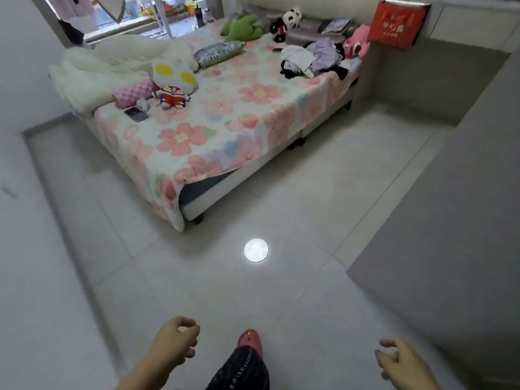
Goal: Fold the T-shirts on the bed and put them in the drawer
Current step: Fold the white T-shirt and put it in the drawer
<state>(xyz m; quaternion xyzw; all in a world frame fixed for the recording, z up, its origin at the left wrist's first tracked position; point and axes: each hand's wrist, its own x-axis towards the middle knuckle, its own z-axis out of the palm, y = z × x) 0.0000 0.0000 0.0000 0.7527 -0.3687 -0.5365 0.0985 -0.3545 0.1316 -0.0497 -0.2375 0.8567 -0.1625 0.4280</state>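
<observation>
The T-shirts (pixel 312 59) lie in a crumpled heap of white, lilac and black cloth at the far right corner of the bed (pixel 225 128), close to its right edge. A pink plush toy (pixel 357 42) presses in just beside the heap, with a panda toy (pixel 289 19) and a book (pixel 336 25) behind it. A green plush (pixel 243 28) and a patterned cushion (pixel 218 53) sit further left. A red bag (pixel 396 23) hangs on the wall past the corner.

The bed's near left part carries a bunched white duvet (pixel 107 63), a big-eyed face pillow (pixel 174 76), a small red doll (pixel 173 97) and a phone (pixel 136 114).

A stretch of tiled floor (pixel 281 198) lies between bed and person. The left hand (pixel 177 342) and right hand (pixel 399 361) hang low, well apart, fingers loosely curled, holding nothing. A red slipper (pixel 250 339) shows between them.
</observation>
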